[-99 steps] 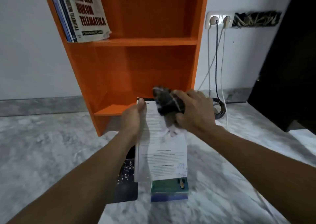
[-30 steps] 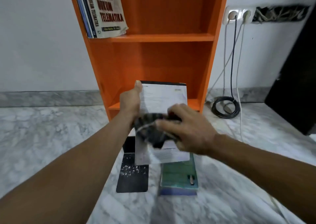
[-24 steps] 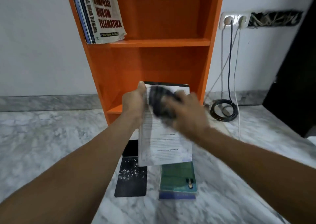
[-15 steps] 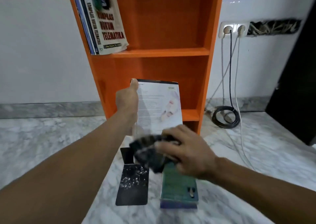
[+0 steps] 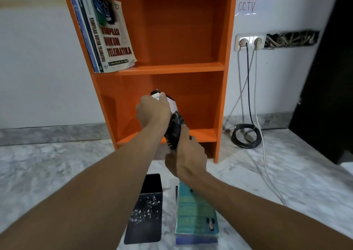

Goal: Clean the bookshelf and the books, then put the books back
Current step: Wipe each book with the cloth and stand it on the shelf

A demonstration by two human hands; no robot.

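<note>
The left hand (image 5: 152, 110) grips a white-covered book (image 5: 172, 102) near its top, fingers curled round it, holding it edge-on before the lower compartment of the orange bookshelf (image 5: 172, 68), while the right hand (image 5: 186, 157) clutches a dark cloth (image 5: 174, 132) pressed against the book's lower part. On the upper shelf a "Kompilasi Hukum Telematika" volume (image 5: 114, 39) leans with others at the left wall, and on the marble floor (image 5: 57, 173) below lie a black book (image 5: 146, 211) and, just beside it, a green book (image 5: 194, 211) atop a blue book (image 5: 196, 240).
</note>
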